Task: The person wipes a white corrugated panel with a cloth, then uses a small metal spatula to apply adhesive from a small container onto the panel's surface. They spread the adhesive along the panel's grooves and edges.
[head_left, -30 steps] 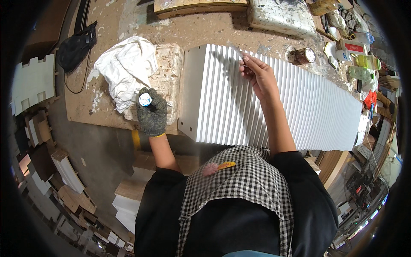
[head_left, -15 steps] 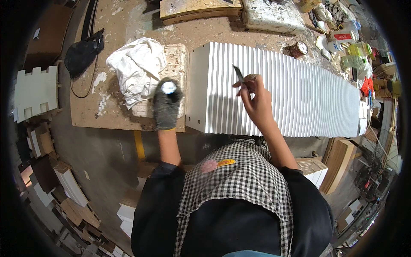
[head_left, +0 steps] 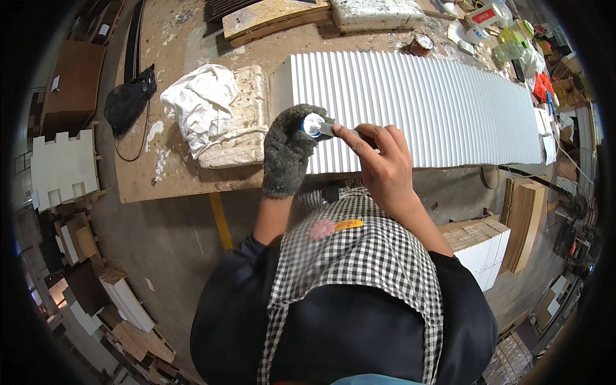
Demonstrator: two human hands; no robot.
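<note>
In the head view, the hands have come together since half a second ago, when the gloved left hand (head_left: 289, 151) was beside the rag (head_left: 202, 96) and the bare right hand (head_left: 388, 163) was apart from it, over the ridged panel (head_left: 417, 109). Now both are above the panel's left part, near its front edge. The left hand's fingers are curled around a small cup (head_left: 304, 126); the right grasps a blade (head_left: 328, 130), its tip now at the cup's mouth, touching or just over the white paste (head_left: 312, 122) inside. The rag lies where it was, partly on the stained block (head_left: 234, 138).

The cup has a blue rim and holds the paste. Behind the panel stands a brown can (head_left: 421, 43), contents unclear. Farther right are a red-and-white tub (head_left: 486, 15) and a yellow-green tub (head_left: 516, 31); their contents cannot be made out.
</note>
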